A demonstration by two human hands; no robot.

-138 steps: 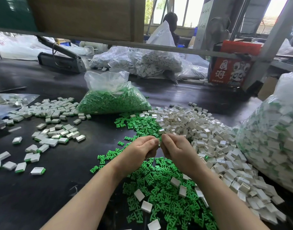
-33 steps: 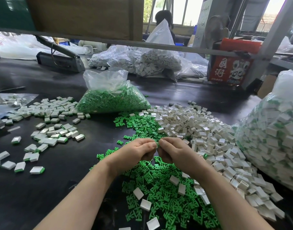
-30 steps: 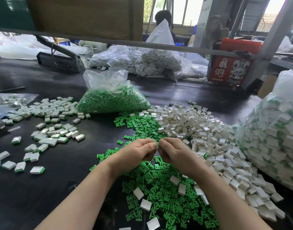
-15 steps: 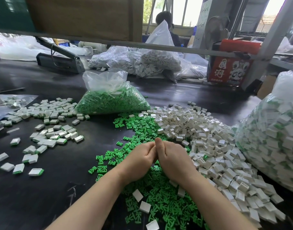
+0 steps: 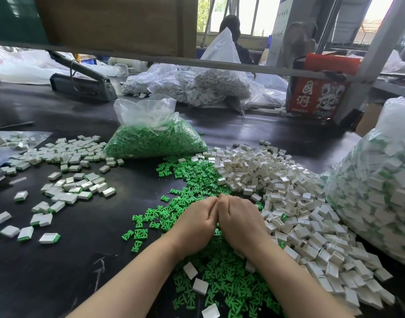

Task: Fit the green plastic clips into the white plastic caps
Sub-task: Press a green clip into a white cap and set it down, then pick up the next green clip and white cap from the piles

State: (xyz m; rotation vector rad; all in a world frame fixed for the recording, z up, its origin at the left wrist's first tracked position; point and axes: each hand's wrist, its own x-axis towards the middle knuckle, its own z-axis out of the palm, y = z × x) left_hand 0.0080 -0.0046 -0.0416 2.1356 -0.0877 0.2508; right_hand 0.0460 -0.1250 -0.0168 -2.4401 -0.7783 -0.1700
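My left hand (image 5: 194, 222) and my right hand (image 5: 240, 222) are pressed knuckle to knuckle, fingers curled downward, just above the loose green clips (image 5: 220, 278). The piece they squeeze between them is hidden under the fingers. A big heap of white caps (image 5: 277, 184) lies to the right of my hands. Finished caps with green clips inside (image 5: 70, 154) are scattered on the left of the black table (image 5: 59, 271).
A clear bag of green clips (image 5: 155, 141) sits behind the piles. A large bag of finished pieces (image 5: 376, 187) stands at the right. Bags of white caps (image 5: 210, 88), a red box (image 5: 318, 97) and a bag sealer (image 5: 82, 81) line the back, where another person (image 5: 231, 26) sits.
My hands pinched a small piece between their fingertips, raised. They have since rolled knuckles up, dropped closer to the green pile and pressed tightly together.
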